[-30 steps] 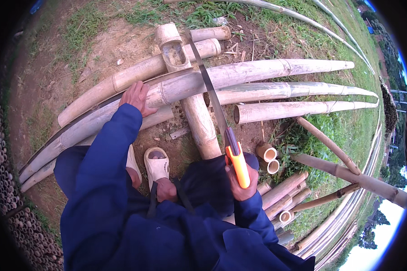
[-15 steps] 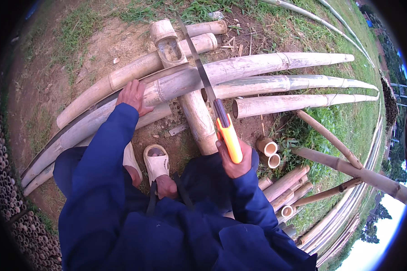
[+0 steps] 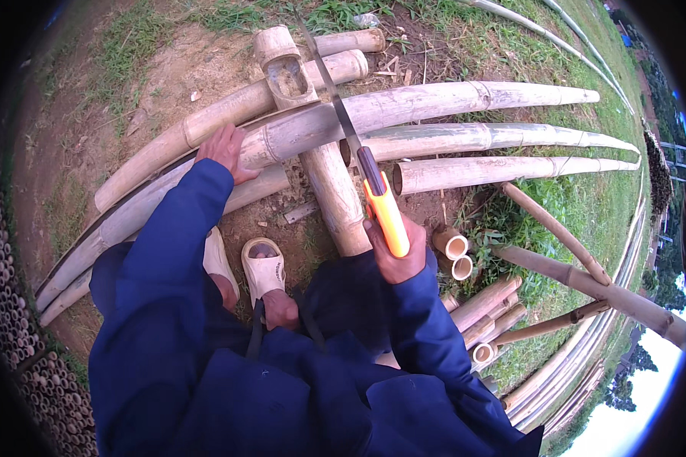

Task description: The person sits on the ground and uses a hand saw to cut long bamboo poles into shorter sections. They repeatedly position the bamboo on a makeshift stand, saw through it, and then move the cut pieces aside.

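Saw tight in right hand, blade edge across bamboo pole, left hand flat atop, well apart

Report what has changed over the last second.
The right hand has pushed the long-bladed saw with an orange and dark handle forward, away from the body, across the thick, pale, round bamboo pole. Nothing was taken hold of or let go. The left hand still rests on the pole, and the right keeps its grip.
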Motion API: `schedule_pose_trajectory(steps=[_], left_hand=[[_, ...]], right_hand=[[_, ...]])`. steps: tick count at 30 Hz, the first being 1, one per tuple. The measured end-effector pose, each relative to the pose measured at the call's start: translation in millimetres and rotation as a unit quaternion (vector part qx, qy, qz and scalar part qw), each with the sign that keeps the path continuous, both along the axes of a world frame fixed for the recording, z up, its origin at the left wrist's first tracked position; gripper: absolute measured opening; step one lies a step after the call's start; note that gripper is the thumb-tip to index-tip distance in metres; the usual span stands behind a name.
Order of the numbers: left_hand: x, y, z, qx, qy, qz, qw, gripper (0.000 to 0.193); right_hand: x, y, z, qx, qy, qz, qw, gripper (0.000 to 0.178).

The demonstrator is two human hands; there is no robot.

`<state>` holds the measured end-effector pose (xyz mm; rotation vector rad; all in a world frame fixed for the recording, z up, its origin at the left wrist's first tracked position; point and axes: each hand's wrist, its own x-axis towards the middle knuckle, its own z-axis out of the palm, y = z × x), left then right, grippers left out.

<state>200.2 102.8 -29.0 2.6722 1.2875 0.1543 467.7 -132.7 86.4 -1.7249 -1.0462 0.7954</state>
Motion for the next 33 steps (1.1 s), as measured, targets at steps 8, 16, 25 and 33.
schedule_pose_trajectory(steps=[8,16,25,33], left_hand=[[12.9,4.2,-2.1,-0.002,-0.004,0.013,1.0,0.081],[3.8,5.9,2.4,-0.014,-0.002,-0.006,1.0,0.079],[12.9,6.9,4.4,-0.019,0.007,0.0,1.0,0.082],[10.6,15.2,7.0,-0.074,0.05,0.03,0.996,0.081]], right_hand=[[3.7,-128.8,55.7,-0.085,-0.053,0.026,0.995,0.03],[3.2,11.3,-12.3,0.024,-0.001,0.033,0.999,0.013],[-3.5,-98.1,39.9,-0.094,-0.044,0.007,0.995,0.022],[11.9,20.3,-11.5,0.017,0.042,0.01,0.999,0.026]])
